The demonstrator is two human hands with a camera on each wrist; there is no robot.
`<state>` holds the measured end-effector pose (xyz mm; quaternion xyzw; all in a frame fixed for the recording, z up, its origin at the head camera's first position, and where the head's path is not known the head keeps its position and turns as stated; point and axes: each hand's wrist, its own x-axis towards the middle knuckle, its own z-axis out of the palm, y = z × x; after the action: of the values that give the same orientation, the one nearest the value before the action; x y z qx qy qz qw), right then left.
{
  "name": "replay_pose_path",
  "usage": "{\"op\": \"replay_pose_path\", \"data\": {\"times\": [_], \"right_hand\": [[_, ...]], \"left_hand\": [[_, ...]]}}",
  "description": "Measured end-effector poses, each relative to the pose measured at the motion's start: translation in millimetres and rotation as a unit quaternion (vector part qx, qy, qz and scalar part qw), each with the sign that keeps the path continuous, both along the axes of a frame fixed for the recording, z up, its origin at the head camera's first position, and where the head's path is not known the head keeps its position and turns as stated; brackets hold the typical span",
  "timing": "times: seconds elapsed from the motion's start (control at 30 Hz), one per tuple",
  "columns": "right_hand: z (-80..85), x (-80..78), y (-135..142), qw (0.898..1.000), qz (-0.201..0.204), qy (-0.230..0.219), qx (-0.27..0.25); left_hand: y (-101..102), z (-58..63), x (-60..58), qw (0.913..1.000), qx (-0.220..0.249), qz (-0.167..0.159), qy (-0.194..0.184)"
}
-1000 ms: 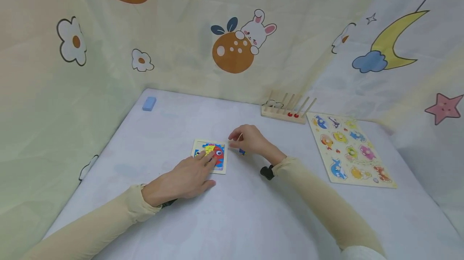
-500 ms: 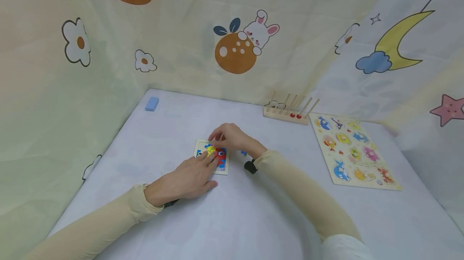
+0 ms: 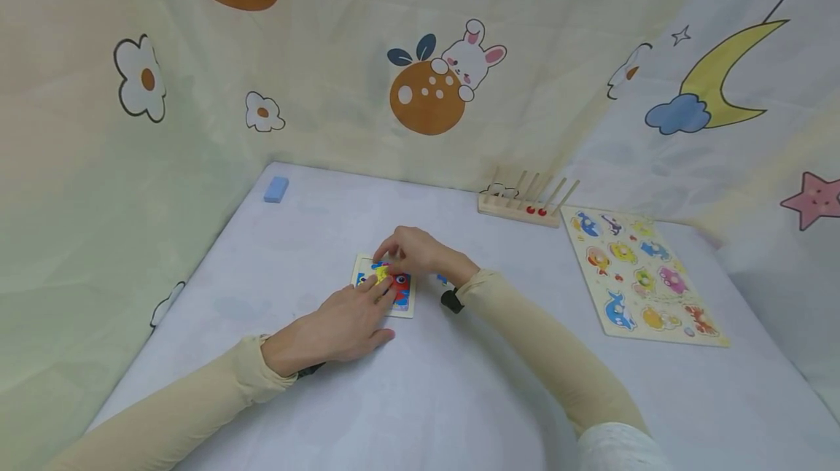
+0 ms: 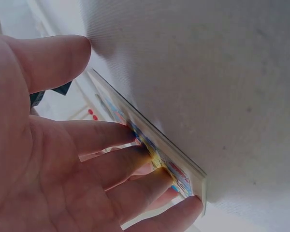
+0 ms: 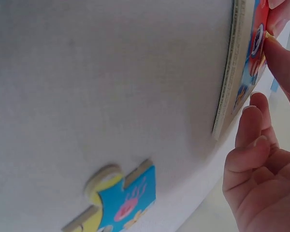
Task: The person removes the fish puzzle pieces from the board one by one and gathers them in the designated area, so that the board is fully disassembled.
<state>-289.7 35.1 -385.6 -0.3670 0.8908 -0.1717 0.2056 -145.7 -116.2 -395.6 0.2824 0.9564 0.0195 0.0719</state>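
A small square jigsaw puzzle [image 3: 404, 313] in a pale wooden frame lies mid-table, with a red and yellow picture and blue parts. My left hand [image 3: 344, 321] rests on it from the near left, fingers extended and fingertips on its pieces. Over the far part of the puzzle, my right hand [image 3: 416, 248] bends down with curled fingers. Its thumb and finger pinch a small puzzle piece [image 5: 269, 35], of which only a yellow edge shows in the right wrist view. A loose blue and yellow puzzle piece [image 5: 130, 198] lies on the table below the right wrist.
A wooden peg rack [image 3: 518, 210] with red beads stands at the back right. Beside it lies a large animal puzzle board [image 3: 607, 318]. A light blue block [image 3: 276, 189] sits near the far left corner. Printed fabric walls surround the table.
My right hand has moved left from beside the puzzle to above its far part, then stayed nearly still. The left hand keeps its place on the puzzle.
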Motion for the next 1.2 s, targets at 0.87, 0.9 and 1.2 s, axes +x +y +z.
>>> {"op": "replay_pose_path", "data": {"times": [0.87, 0.9, 1.2], "right_hand": [[-3.0, 1.3, -4.2, 0.999, -0.010, 0.012, -0.032], [-3.2, 1.4, -3.9, 0.999, -0.011, 0.010, -0.034], [-3.2, 0.2, 1.6, 0.997, -0.050, -0.026, -0.047]], "left_hand": [[1.0, -1.0, 0.1, 0.9998, -0.020, 0.000, 0.009], [1.1, -1.0, 0.0, 0.9998, -0.020, 0.000, 0.009], [0.6, -0.7, 0.2, 0.9998, -0.015, -0.001, 0.010]]}}
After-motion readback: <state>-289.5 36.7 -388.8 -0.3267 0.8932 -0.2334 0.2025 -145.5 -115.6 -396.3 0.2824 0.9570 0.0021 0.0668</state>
